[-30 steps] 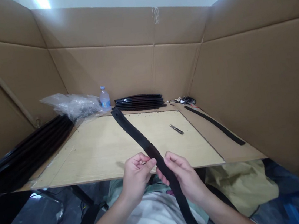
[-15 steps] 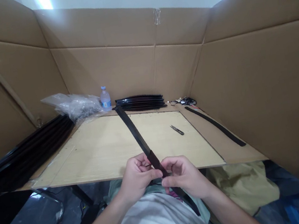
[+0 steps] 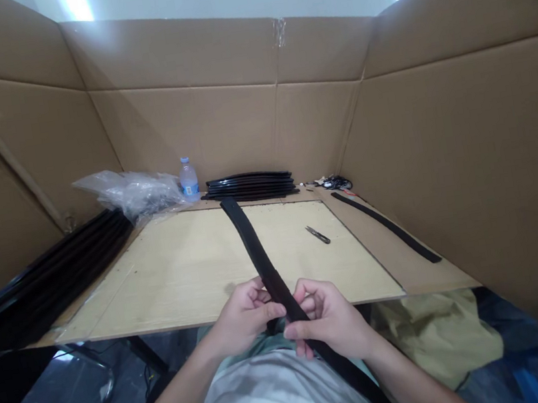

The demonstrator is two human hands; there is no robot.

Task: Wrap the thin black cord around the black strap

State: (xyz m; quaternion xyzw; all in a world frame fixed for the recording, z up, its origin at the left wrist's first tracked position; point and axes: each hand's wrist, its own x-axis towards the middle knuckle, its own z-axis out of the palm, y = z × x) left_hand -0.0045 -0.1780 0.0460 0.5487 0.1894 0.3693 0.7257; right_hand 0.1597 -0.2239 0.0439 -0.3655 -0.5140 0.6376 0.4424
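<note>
Between my two hands, over the table's front edge, is a long black flat strip [image 3: 250, 236]. Its far end rises over the board and its near end runs down past my lap to the lower right. A separate-looking darker section covers the strip near my fingers. My left hand [image 3: 248, 314] pinches the strip's left edge with the thumb on top. My right hand [image 3: 327, 317] grips it a little lower from the right, thumb across the face and fingers curled beneath. The undersides of the fingers are partly hidden.
Thread snips [image 3: 318, 234] lie on the pale board [image 3: 179, 275]. Another black strip [image 3: 387, 227] is on the right. Stacked black strips [image 3: 250, 187] stand at the back, more strips [image 3: 56, 267] at left. A bottle [image 3: 188, 181] and clear plastic bags [image 3: 136, 193] sit behind. Cardboard walls [image 3: 196, 118] surround everything.
The strip has turned so its broad face shows more. Its far end has shifted right and slightly down, and its near end reaches further down to the right. Both hands keep hold.
</note>
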